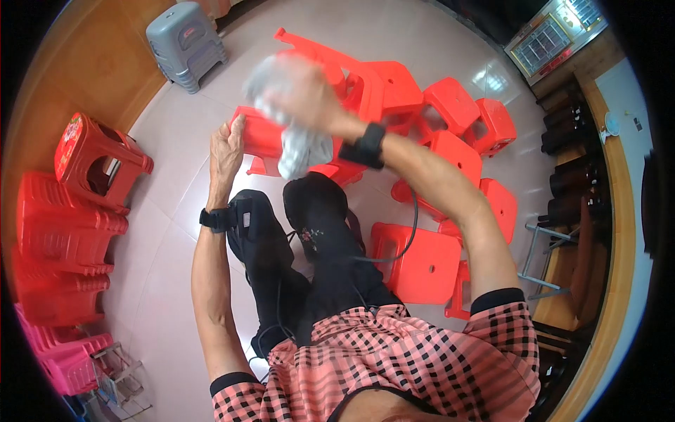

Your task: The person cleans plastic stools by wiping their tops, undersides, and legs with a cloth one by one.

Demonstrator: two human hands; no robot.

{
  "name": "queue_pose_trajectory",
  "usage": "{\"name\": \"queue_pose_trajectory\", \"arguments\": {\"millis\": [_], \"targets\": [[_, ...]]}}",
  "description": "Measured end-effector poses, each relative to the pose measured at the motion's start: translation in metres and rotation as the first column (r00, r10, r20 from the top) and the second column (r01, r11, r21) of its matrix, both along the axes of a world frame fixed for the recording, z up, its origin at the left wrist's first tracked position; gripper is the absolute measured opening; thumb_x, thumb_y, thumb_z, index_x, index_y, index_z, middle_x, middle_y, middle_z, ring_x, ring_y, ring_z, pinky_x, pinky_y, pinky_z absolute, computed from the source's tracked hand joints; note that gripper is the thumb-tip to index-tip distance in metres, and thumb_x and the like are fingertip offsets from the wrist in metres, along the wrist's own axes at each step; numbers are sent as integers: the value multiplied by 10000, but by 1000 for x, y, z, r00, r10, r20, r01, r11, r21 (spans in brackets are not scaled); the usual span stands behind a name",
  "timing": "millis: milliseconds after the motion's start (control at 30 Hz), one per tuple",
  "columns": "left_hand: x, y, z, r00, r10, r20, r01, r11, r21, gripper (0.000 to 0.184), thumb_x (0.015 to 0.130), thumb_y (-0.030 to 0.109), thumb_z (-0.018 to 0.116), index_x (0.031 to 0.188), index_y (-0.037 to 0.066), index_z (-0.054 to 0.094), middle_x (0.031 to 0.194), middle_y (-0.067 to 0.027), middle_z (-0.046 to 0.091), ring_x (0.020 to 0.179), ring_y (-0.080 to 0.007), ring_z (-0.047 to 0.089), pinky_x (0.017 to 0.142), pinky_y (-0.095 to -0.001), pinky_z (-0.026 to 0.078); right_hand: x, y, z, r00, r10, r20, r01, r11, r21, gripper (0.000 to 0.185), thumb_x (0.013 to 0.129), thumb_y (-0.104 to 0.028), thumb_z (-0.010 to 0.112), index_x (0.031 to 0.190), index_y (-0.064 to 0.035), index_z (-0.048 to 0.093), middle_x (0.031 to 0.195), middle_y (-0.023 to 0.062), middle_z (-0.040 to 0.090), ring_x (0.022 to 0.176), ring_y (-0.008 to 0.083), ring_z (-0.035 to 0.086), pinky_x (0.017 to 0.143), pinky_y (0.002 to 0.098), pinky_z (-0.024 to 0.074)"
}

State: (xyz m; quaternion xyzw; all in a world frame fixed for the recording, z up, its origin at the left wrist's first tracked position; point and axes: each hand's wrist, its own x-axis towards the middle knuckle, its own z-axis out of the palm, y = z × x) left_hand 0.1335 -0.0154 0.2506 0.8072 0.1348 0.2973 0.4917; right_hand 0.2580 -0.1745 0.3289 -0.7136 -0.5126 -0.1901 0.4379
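A red plastic chair with a raised back stands in front of my knees. My left hand grips the near left corner of its seat, fingers bent over the edge. Above the seat, my right hand is closed on a pale grey-white cloth, and both are blurred by motion. Part of the cloth hangs down over the seat's right side. The cloth and my right hand hide much of the chair's seat and lower back.
Several red stools stand to the right and ahead. Stacked red stools line the left wall, with pink ones below. A grey stool stack is at the upper left. Dark chairs stand far right. A black cable loops by my right arm.
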Motion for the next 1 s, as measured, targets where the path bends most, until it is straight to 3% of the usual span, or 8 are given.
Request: {"name": "queue_pose_trajectory", "arguments": {"millis": [100, 167, 267, 300, 400, 533, 767, 1000], "targets": [[-4, -1, 2, 999, -14, -48, 9, 995, -99, 458, 998, 352, 492, 659, 45, 471, 605, 74, 341, 567, -64, 289, 484, -266, 264, 75, 8, 38, 923, -315, -220, 315, 948, -38, 434, 806, -319, 679, 1124, -33, 603, 1089, 207, 639, 987, 317, 635, 846, 408, 501], [-6, -7, 6, 1000, -18, -2, 18, 981, -194, 459, 1000, 357, 487, 659, 53, 440, 614, 69, 343, 580, -63, 298, 497, -266, 273, 136, 15, 32, 891, -447, -74, 448, 894, -2, 525, 775, -434, 673, 1125, -49, 600, 1032, 214, 627, 1014, 366, 604, 883, 446, 485], [-10, -5, 7, 999, 21, -30, -26, 984, -175, 464, 1001, 369, 477, 672, 52, 398, 634, 62, 350, 604, -70, 312, 521, -275, 296, 169, 29, -7, 852, -437, -287, 303, 860, -411, 569, 784, -491, 615, 1168, -73, 589, 1118, 226, 597, 1096, 382, 561, 951, 455, 451], [-10, -1, 4, 998, 26, -58, -35, 987, -154, 466, 1001, 372, 477, 676, 46, 404, 635, 61, 349, 607, -73, 314, 524, -278, 302, 161, 32, -24, 864, -485, -137, 390, 815, -430, 581, 788, -493, 583, 1212, -97, 568, 1207, 230, 541, 1126, 389, 528, 990, 451, 428], [-10, 1, 2, 996, 41, -75, -51, 990, -130, 480, 999, 388, 469, 678, 39, 398, 633, 51, 340, 611, -85, 316, 530, -290, 310, 136, 35, -28, 846, -515, -137, 428, 810, -401, 590, 795, -461, 581, 1243, -80, 535, 1263, 241, 493, 1120, 404, 517, 987, 469, 426], [-6, 2, -1, 996, 38, -84, -43, 997, -67, 502, 997, 412, 457, 675, 34, 382, 620, 27, 324, 608, -104, 317, 537, -308, 317, 106, 28, -36, 941, -324, -98, 278, 904, -325, 610, 781, -389, 616, 1234, 1, 497, 1217, 242, 492, 1093, 414, 525, 923, 517, 452], [4, -7, 7, 996, 21, -89, -28, 997, -78, 538, 1008, 430, 390, 687, 2, 449, 617, -6, 360, 606, -131, 344, 541, -352, 344, 4, -2, -52, 994, 14, 110, 19, 956, -293, 537, 732, -273, 729, 1142, 3, 520, 1092, 224, 478, 979, 394, 574, 837, 457, 507], [4, -6, 19, 984, -5, -180, -3, 999, -46, 520, 1006, 414, 394, 712, -4, 484, 601, -6, 385, 589, -129, 357, 523, -343, 333, -87, -22, -31, 967, 190, -172, -235, 924, -302, 508, 679, -186, 764, 1091, 5, 536, 967, 162, 500, 859, 328, 585, 781, 425, 505]]}}
